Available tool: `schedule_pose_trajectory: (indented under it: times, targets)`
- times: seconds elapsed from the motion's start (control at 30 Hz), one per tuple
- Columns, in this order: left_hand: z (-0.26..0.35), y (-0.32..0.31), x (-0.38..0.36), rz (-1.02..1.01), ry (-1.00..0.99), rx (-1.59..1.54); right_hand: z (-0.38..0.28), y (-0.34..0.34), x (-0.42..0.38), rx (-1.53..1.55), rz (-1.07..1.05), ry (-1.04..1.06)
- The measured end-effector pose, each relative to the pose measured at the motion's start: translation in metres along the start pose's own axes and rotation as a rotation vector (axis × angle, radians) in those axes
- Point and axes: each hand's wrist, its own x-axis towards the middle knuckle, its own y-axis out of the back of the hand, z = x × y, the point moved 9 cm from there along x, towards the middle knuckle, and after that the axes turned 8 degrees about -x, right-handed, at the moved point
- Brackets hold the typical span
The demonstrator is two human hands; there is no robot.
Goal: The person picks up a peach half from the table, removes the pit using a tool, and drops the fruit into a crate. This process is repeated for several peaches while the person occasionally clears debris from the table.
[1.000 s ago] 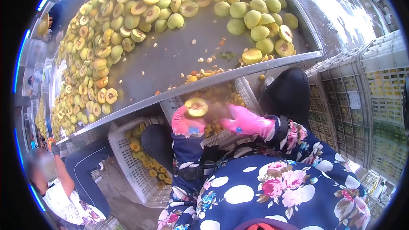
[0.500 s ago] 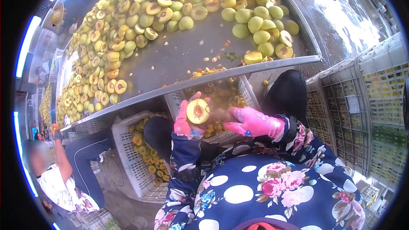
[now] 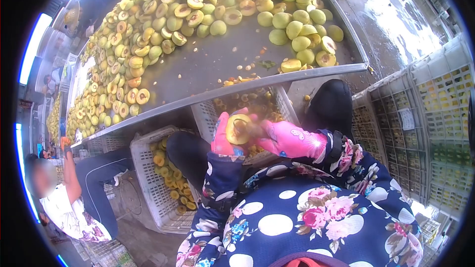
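Note:
My left hand (image 3: 223, 136), in a pink glove, holds a peach half (image 3: 238, 129) with its cut face up. The skin is yellow-green and the flesh around the centre brownish. Pressed close to the fruit from the right is my right hand (image 3: 287, 139), also pink-gloved, with fingers closed. A brownish blur covers its fingertips and part of the fruit, so whatever it grips cannot be made out. Both hands are above a white crate (image 3: 204, 116) holding small fruit pieces, just in front of the metal table's edge.
Many peach halves (image 3: 195, 18) are heaped on the metal table (image 3: 208, 64). Another crate of cut fruit (image 3: 143, 183) stands at lower left. Stacked crates (image 3: 408, 118) rise on the right. A co-worker (image 3: 74, 207) sits at left, an orange-gloved hand (image 3: 65, 142) at the table edge.
My right hand has come in against the peach half, and its centre is now partly covered. My left hand has shifted slightly right with the fruit.

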Motion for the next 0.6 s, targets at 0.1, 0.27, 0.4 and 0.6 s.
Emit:
schedule_pose_trajectory:
  times: [0.1,0.27,0.4,0.6]
  targets:
    - [-0.001,-0.005,-0.003,0.041,0.009,-0.021,0.032,-0.031,0.008,-0.026,0.086,0.124]
    - [0.0,0.001,0.0,0.047,-0.035,0.008,0.012,-0.017,0.003,-0.058,0.106,0.083]
    - [-0.003,0.017,0.006,0.011,0.09,0.065,0.022,-0.029,0.001,0.014,0.002,0.094]
    - [0.007,0.029,0.012,0.111,0.036,0.496,0.03,-0.035,0.001,-0.004,-0.277,-0.082]
